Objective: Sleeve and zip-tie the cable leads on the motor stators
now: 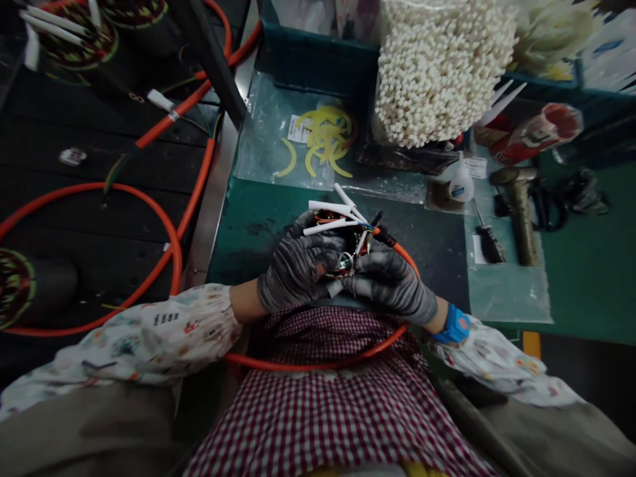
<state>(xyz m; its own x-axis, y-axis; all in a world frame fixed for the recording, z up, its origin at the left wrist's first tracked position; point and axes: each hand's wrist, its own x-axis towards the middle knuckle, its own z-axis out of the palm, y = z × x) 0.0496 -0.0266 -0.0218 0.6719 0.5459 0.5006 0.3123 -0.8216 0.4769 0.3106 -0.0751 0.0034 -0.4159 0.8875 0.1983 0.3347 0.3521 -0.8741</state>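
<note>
My left hand (298, 268), in a grey striped glove, is closed around the left side of a motor stator (328, 216) with copper-coloured windings. On its right side my right hand (397, 283), gloved the same way, is also closed, fingers near the lower rim. Much of the stator is hidden behind the gloves. Several white sleeves (330, 227) stick out over its top toward the left. Thin coloured wires run from there into an orange cable (406, 256), which bends past my right hand and loops across my lap.
Yellow curved strips (328, 136) lie on plastic behind the stator. Beyond stands a bag of small white pieces (442, 73). At right are a glue bottle (462, 183), a hammer (521, 215) and a black-handled tool (491, 244). More stators (74, 40) and orange cable loops (149, 205) occupy the left.
</note>
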